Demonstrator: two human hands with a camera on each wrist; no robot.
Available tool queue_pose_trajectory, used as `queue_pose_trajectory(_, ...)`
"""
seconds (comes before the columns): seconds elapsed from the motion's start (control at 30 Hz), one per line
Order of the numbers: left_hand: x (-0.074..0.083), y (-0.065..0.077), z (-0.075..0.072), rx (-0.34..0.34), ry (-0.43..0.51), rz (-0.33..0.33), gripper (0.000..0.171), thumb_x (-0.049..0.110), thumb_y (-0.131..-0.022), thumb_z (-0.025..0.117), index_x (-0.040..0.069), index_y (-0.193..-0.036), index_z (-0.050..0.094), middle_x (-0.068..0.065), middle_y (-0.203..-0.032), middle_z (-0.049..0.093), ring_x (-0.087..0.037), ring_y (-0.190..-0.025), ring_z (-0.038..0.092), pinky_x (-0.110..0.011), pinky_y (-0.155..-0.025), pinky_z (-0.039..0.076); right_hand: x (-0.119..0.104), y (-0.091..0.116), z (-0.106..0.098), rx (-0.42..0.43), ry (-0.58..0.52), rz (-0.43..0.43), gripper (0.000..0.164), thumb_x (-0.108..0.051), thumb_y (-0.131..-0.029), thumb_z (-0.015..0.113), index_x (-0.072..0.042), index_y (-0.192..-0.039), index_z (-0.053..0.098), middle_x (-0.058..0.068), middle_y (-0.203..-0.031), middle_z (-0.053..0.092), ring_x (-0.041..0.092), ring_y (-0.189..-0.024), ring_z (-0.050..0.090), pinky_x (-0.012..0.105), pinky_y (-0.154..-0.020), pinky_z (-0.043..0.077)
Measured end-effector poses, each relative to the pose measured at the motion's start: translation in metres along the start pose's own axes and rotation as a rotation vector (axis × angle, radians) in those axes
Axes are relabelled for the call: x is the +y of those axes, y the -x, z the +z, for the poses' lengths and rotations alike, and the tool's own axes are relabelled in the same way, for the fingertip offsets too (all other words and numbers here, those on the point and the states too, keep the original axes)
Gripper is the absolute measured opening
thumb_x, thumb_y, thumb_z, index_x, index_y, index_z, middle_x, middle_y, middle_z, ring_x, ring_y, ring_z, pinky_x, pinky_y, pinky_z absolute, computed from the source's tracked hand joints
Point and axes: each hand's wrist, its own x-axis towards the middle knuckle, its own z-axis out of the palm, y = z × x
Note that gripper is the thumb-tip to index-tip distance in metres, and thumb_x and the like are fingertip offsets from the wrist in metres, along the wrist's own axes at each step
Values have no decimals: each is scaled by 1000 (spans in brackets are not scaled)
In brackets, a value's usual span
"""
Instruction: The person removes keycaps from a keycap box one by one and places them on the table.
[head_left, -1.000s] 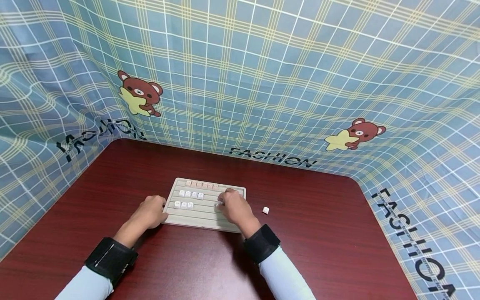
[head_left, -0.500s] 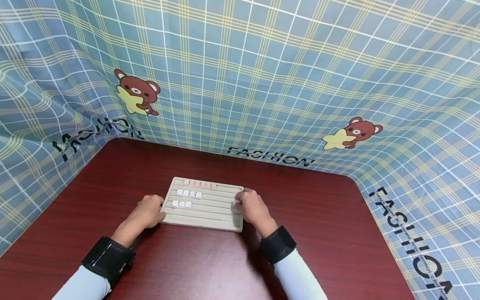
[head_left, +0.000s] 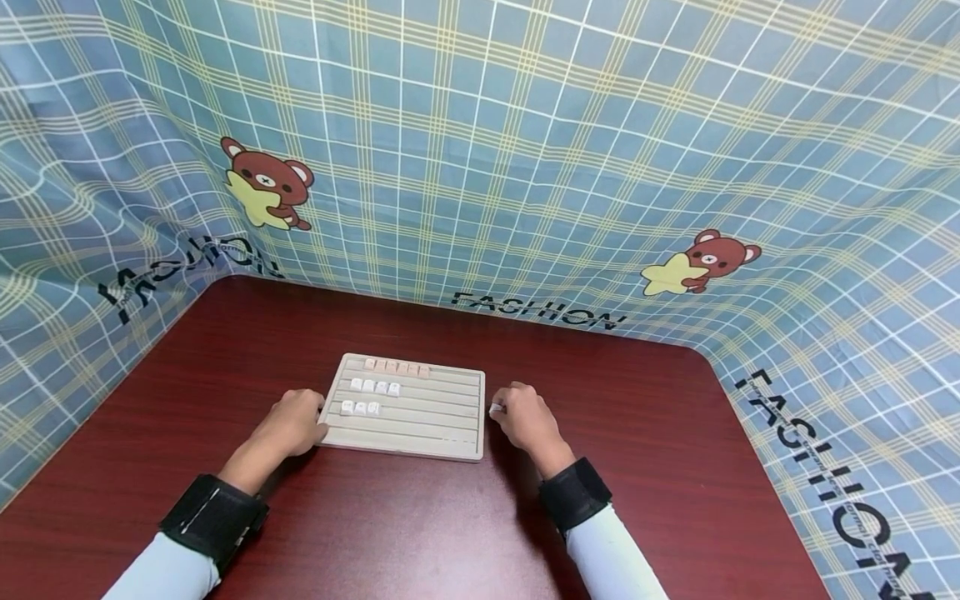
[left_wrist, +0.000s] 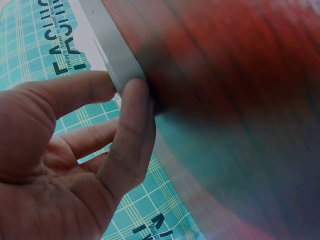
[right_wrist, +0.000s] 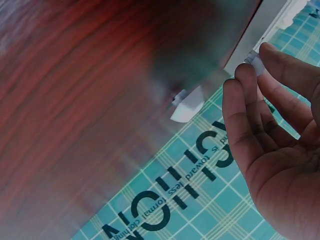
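A pale ridged tray (head_left: 420, 425) lies on the table with rows of keycaps on it. Pink keycaps (head_left: 397, 367) fill part of the back row, several white keycaps (head_left: 375, 387) sit below, then three more white keycaps (head_left: 361, 408). My left hand (head_left: 295, 422) grips the tray's left edge, with thumb and fingers around the rim (left_wrist: 120, 55) in the left wrist view. Just beyond the tray's right edge, my right hand (head_left: 527, 421) pinches a white keycap (right_wrist: 256, 62) between thumb and fingers. Another white keycap (right_wrist: 188, 105) lies on the table near it, hidden in the head view.
The dark red table (head_left: 420, 533) extends around the tray. A blue checked cloth (head_left: 420, 167) with bear prints hangs behind and along both sides.
My right hand has moved right, from above the tray to past its right edge, with the white keycap in its fingers. The left hand keeps its grip on the tray.
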Motion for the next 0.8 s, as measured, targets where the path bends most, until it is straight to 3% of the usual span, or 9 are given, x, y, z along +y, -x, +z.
queue_pose_trajectory(0.33,2,1,-1,-1,-1,-4,9,3,-78,65,-3,-84,66,-7,-71,54,-21,-67,50,-37,-61,44,6,1,3,-28,23,40,6,-14,-86,73,-11,-90,76,6,-87,64,19,-73,65,29,-60,51)
queue_pose_trajectory(0.8,1,0,-1,4,-3,3,12,4,-78,66,-4,-87,67,-9,-74,56,-21,-69,50,-37,-62,45,6,1,5,-70,56,74,10,-17,-87,72,-13,-95,77,6,-92,67,23,-83,69,34,-63,53)
